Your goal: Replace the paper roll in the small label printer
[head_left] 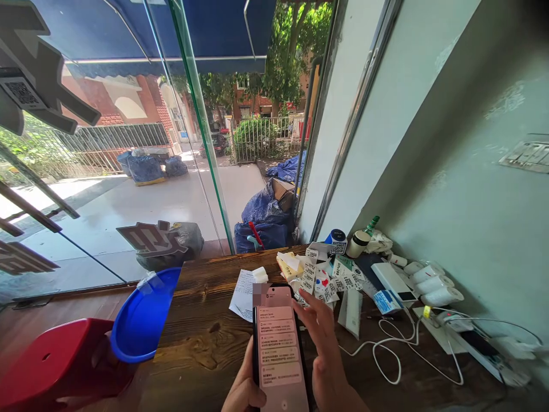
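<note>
The person is standing at a dark wooden table [206,343] by the glass front, holding a phone [281,349] upright over its near edge; the left hand [244,386] is cradling the phone from below and behind, its thumb lying along the left edge, the other fingers hidden behind the case so I cannot tell how they sit; the right hand [321,343] is reaching in from the right, fingers loosely spread and slightly curled, fingertips touching or just over the screen's right side. The screen is lit and showing a stack of pale message cards; I judge the reading or scrolling is under way, with nothing on the table being handled yet.

The phone is a flat, glossy slab with a dark rim; the table is rough-grained, knotty wood. Just beyond the phone a folded printed sheet [243,294] is lying flat; to its right a loose heap of small paper labels [319,274] is spilling about, thin and curling. Farther right, white paper rolls [437,286] are lying beside the pale green wall [472,189], and a white cable [386,349] is looping limply over the wood. Left of the table a shiny blue plastic basin [141,320] is tilting against a moulded red plastic stool [55,360].
</note>
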The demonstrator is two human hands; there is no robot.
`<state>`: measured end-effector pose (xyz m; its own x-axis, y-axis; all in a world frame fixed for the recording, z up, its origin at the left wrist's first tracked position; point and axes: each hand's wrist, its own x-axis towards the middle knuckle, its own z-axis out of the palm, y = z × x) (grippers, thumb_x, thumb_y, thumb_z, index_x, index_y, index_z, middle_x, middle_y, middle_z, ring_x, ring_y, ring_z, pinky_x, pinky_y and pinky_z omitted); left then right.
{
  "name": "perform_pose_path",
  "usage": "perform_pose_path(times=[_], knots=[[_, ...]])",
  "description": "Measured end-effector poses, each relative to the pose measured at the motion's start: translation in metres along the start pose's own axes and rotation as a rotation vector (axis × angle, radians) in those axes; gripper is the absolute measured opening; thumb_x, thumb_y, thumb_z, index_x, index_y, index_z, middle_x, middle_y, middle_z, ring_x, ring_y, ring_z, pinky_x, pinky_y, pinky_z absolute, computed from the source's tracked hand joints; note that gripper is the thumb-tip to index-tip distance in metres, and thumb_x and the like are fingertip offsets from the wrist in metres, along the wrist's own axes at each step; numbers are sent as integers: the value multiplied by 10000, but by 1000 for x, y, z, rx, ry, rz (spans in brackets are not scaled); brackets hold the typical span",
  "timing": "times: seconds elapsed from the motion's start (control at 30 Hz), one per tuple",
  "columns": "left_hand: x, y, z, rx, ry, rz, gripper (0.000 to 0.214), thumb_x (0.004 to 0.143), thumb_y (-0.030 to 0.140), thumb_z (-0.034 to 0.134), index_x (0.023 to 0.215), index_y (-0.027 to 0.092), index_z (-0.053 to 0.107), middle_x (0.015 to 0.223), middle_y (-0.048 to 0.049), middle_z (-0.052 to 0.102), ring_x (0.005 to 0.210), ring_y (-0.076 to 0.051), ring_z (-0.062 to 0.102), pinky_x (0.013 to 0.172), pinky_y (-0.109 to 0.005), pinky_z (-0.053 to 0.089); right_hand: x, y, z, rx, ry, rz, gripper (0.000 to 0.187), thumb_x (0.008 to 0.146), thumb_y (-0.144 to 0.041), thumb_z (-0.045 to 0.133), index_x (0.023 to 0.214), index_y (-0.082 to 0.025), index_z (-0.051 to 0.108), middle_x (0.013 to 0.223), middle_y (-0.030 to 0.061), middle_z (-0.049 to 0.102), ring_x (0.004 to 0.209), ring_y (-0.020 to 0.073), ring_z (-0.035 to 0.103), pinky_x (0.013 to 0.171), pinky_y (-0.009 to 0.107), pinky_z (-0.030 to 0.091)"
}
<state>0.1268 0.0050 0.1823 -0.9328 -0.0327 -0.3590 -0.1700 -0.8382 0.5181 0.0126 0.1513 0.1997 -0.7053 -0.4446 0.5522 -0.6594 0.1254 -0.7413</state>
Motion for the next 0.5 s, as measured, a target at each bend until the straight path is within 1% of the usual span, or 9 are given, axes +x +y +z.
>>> perform_pose_path(times=[0.1, 0.17, 0.23, 0.3, 0.37, 0.43, 0.5], knots=[[-2, -1, -1, -9, -17, -1, 924, 588, 86, 580, 1473, 240, 364, 1279, -31, 639, 1285, -328, 480, 938, -327, 463, -1, 2, 5, -29, -48, 2, 645, 916, -679, 118, 1434, -378, 358, 1502, 36, 252, 1228, 382, 343, 983, 529, 321], [-3, -1, -1, -41, -10, -10, 956, 607, 90, 575, 1504, 244, 283, 1283, -30, 638, 1271, -323, 497, 934, -335, 475, 0, 0, 5, -59, -72, -7, 642, 911, -684, 126, 1408, -389, 404, 1512, 27, 223, 1268, 408, 298, 998, 551, 323], [-2, -3, -1, -64, 3, -10, 985, 594, 68, 559, 1513, 250, 254, 1291, -15, 639, 1269, -307, 507, 935, -322, 477, 2, -4, 2, -75, -96, 15, 664, 893, -708, 110, 1391, -407, 430, 1549, 0, 178, 1318, 436, 227, 1019, 584, 294], [0, -4, -3, -52, 18, 17, 969, 570, 45, 552, 1491, 237, 322, 1305, 1, 634, 1276, -286, 507, 891, -267, 488, 4, -7, -3, -56, -111, 30, 671, 888, -717, 101, 1409, -415, 398, 1577, -14, 146, 1353, 440, 185, 1046, 612, 246], [1, -4, -4, -11, 14, 34, 912, 550, 40, 561, 1437, 212, 436, 1280, -5, 652, 1271, -279, 515, 865, -233, 490, 4, -7, -6, 7, -104, 34, 653, 901, -706, 128, 1443, -405, 333, 1582, 1, 160, 1387, 415, 169, 1081, 605, 217], [-1, -2, -4, 33, -29, 13, 870, 553, 48, 594, 1398, 231, 491, 1255, -14, 666, 1253, -290, 534, 927, -263, 480, 1, -2, -6, 119, -84, 82, 640, 920, -684, 191, 1483, -381, 231, 1585, 27, 178, 1424, 381, 156, 1120, 579, 217], [-3, 1, 1, 89, -85, 9, 860, 581, 73, 674, 1395, 280, 486, 1300, -17, 634, 1268, -314, 520, 1013, -345, 449, -4, 6, -2, 243, -72, 170, 665, 917, -688, 211, 1496, -365, 181, 1585, 55, 214, 1430, 363, 213, 1115, 560, 298]])
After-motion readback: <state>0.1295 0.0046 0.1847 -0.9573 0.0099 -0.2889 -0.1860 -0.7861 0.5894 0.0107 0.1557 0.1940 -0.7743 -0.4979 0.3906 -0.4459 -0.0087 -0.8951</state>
